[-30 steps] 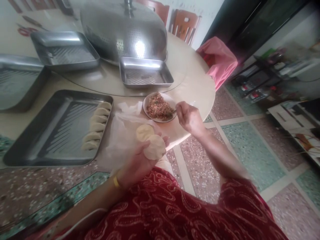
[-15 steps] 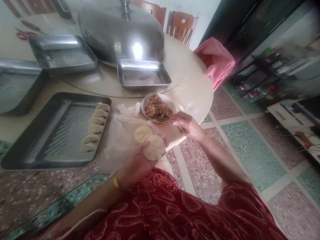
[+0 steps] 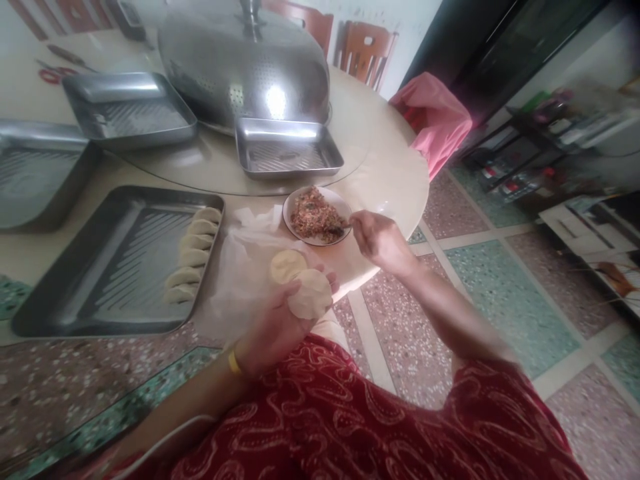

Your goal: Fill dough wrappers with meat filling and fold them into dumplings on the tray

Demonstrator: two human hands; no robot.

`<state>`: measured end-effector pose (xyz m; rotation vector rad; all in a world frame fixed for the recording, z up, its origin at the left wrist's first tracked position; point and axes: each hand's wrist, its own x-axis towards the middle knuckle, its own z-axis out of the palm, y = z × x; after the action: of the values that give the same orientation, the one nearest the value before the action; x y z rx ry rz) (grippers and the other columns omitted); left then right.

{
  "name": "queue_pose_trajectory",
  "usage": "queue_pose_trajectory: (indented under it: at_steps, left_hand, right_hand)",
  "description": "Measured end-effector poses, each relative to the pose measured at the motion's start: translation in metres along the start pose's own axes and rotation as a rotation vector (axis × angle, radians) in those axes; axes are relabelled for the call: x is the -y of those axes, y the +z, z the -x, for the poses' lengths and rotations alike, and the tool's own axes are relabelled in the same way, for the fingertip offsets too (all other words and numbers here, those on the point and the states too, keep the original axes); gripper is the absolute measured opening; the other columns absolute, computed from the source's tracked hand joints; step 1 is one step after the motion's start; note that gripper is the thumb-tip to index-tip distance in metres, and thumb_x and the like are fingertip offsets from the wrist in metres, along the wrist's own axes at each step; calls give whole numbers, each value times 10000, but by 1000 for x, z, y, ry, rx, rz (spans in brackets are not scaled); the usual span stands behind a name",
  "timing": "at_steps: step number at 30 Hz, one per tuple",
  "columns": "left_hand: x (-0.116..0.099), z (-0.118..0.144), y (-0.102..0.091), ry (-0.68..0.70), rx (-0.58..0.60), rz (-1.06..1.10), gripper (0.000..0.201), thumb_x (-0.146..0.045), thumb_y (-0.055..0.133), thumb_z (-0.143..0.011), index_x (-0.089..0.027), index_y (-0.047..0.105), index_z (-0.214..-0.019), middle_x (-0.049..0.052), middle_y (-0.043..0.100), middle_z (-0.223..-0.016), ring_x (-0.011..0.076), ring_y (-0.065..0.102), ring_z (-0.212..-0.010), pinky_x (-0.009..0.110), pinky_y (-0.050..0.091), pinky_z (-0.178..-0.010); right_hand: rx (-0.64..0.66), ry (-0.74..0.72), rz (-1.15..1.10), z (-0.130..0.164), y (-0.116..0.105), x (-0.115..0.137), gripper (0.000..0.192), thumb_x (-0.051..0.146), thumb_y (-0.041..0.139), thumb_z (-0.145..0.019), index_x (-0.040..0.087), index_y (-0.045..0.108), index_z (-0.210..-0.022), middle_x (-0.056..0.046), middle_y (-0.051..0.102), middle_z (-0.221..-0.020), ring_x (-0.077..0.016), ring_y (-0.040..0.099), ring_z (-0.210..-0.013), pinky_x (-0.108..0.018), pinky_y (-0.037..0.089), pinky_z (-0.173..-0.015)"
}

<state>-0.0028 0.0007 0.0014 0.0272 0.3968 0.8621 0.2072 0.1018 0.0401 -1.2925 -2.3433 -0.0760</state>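
A round dumpling wrapper [image 3: 311, 295] lies across the palm and fingers of my left hand [image 3: 273, 327], its thumb resting at the wrapper's edge. Just beyond it, more round wrappers [image 3: 287, 267] sit on a thin plastic sheet [image 3: 235, 280]. My right hand [image 3: 377, 240] is closed round the handle of a spoon [image 3: 344, 227], whose head is in the minced filling [image 3: 314, 212]. That filling is heaped in a white bowl [image 3: 289, 223]. Left of the sheet, several folded dumplings [image 3: 194, 257] line the right side of a large metal tray [image 3: 127, 260].
Behind the bowl stands a small metal tray [image 3: 290, 170], in front of a big domed metal steamer lid [image 3: 245, 73]. Two more trays are at the left, with red-handled scissors [image 3: 53, 75] behind. A pink cloth [image 3: 435, 120] drapes over a chair beside the table's right edge.
My right hand has moved slightly right, and the spoon now shows clearly at the right side of the filling. The left hand keeps the wrapper in nearly the same place.
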Motion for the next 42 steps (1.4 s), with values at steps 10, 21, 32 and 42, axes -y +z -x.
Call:
queue_pose_trajectory:
  at_steps: [10,21,32,42]
  left_hand:
    - [-3,4,-7,7,-2,26,475,-228,505,-911,-100,485,-1368,157,618,-1322,240,599,-1211,323,487,-989]
    - [-3,-1,-4,-12,-94,29,394,-240,470,-922,-94,538,-1281,173,582,-1355,271,601,-1201,342,521,-929]
    - [-25,-17,3,64,-187,80,348,-324,404,-963,-132,589,-1186,115,662,-1194,240,620,-1146,383,509,-974]
    - [-22,-20,9,68,-151,146,478,-440,378,-973,-100,556,-1258,129,649,-1204,234,629,-1087,391,471,-995]
  right_hand:
    - [-38,33,-299,23,19,4,286,377,338,-997,217,565,-925,-57,657,-795,-165,626,-705,-319,538,-644]
    - [-241,629,-824,15,51,-14,292,425,405,-943,200,537,-811,23,585,-571,-83,506,-435,-237,430,-428]
    - [-89,901,-1174,1,47,-22,163,249,491,-808,171,550,-678,34,540,-487,-79,465,-344,-229,421,-337]
    - [-64,620,-1105,13,-9,5,239,367,528,-917,186,594,-776,25,607,-544,-78,540,-397,-210,454,-374]
